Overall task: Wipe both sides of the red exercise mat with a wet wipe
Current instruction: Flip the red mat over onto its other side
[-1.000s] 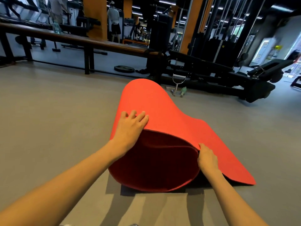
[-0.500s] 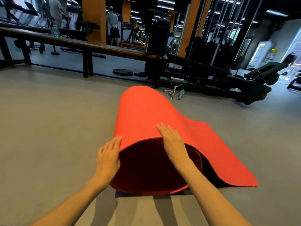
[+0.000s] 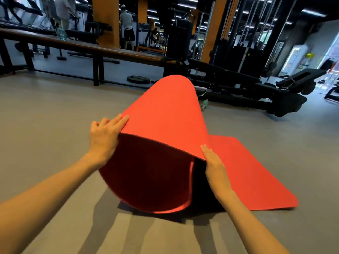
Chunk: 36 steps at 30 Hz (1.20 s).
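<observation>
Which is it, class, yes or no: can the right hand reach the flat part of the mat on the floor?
Probably yes. The right hand rests on the mat's raised edge; the flat part lies just beside it, with nothing between.

Matt red foam mat (image 3: 165,114), smooth grey floor (image 3: 55,116), glossy wooden bench (image 3: 110,50)

the arched red mat (image 3: 165,116) hides its own far end; its near right corner is blurred.

A weight plate (image 3: 138,79) is lying far on the grey floor (image 3: 45,116); a bottle (image 3: 61,33) is standing on the long bench (image 3: 102,49), far left.
</observation>
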### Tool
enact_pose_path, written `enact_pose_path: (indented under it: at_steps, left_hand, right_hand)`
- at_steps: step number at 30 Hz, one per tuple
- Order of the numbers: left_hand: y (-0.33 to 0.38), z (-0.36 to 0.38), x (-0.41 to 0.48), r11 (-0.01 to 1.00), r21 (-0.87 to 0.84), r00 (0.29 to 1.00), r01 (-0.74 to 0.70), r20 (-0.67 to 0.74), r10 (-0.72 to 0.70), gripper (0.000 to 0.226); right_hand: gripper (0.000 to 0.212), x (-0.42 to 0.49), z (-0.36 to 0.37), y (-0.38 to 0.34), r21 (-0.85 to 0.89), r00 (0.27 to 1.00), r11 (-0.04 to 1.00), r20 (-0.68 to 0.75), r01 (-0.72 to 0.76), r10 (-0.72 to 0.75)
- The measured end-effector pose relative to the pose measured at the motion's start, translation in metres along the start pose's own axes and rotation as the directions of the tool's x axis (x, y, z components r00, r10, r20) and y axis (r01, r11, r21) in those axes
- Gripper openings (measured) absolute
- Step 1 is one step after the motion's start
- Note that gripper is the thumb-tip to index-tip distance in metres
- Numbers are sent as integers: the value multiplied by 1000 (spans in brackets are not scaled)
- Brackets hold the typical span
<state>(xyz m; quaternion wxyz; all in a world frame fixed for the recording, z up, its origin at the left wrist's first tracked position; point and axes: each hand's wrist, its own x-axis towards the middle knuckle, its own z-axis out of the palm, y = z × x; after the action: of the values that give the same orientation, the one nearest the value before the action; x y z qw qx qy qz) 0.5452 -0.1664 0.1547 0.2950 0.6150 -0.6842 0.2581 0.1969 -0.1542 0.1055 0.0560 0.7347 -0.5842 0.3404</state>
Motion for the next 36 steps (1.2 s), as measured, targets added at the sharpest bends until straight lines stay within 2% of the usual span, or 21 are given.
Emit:
enact_pose_path:
  at_steps: [3,5,7,10,13,15,16,17,18,19,20,21,22,23,24,26,28,29,31,34,36]
  left_hand:
    - [-3,-14,20,991,71,990,-115,-79,121,57]
    - [-9,-12,14,978,122,980,-169,-86,180,52]
    - [-12,-4,2,966,132,970,-222,-68,232,53]
    - [-8,13,-14,969,86,970,-232,-55,237,59]
    - [1,24,-20,975,75,977,-207,-44,211,64]
    - [-10,27,-24,976,72,978,-204,-24,206,63]
    - [-17,29,-29,979,55,980,-197,-17,199,59]
    - [-23,32,-35,975,44,975,-219,-15,220,54]
    - [-25,37,-43,959,41,959,-282,-2,282,47]
    - [-20,45,-52,931,37,931,-364,24,363,43]
    - [-11,54,-61,900,27,900,-434,64,432,40]
    - [2,63,-68,883,8,878,-470,104,467,38]
    - [17,71,-72,882,-20,873,-471,131,470,34]
    - [33,79,-73,885,-56,874,-461,142,464,32]
    - [49,84,-70,888,-89,874,-450,160,459,32]
    - [82,90,-60,885,-124,865,-449,189,465,34]
    - [114,91,-52,878,-109,851,-466,214,479,24]
    - [127,90,-49,872,-101,844,-479,221,489,18]
    - [141,87,-46,867,-86,848,-490,185,497,21]
    - [112,68,-41,917,-17,915,-398,60,398,40]
    - [70,56,-43,960,18,959,-278,59,277,59]
  right_hand:
    - [85,-15,12,-13,98,992,988,57,-116,111]
    - [89,-11,8,-12,70,991,993,101,-92,85]
    - [82,15,-9,-5,6,995,998,81,-55,55]
    - [66,74,-48,-12,-116,997,993,-68,34,-42]
    - [53,98,-62,-36,-186,903,977,-395,102,-169]
    - [52,71,-38,-36,-206,874,971,-441,121,-202]
    - [54,45,-15,-26,-203,904,967,-368,151,-218]
    - [58,16,9,-13,-156,958,976,-224,149,-182]
    - [64,-12,31,2,-84,997,994,-16,68,-69]
    - [67,-34,48,20,-55,977,997,200,-60,70]
    - [64,-47,58,35,-66,917,979,342,-195,206]
    - [58,-51,61,44,-155,858,946,399,-284,323]
    - [52,-50,60,49,-285,820,910,410,-299,398]
    - [48,-47,55,50,-401,790,868,410,-292,456]
    - [49,-44,52,52,-458,796,845,385,-276,468]
    - [66,-39,51,51,-422,852,881,361,-213,379]
    - [80,-33,58,33,-273,906,959,384,-71,176]
    - [81,-33,63,19,-193,919,981,392,32,47]
    - [79,-33,70,0,-50,935,982,319,181,-156]
    - [70,-25,58,8,-26,966,984,197,177,-168]
    - [74,-16,44,26,-17,991,998,117,60,-58]
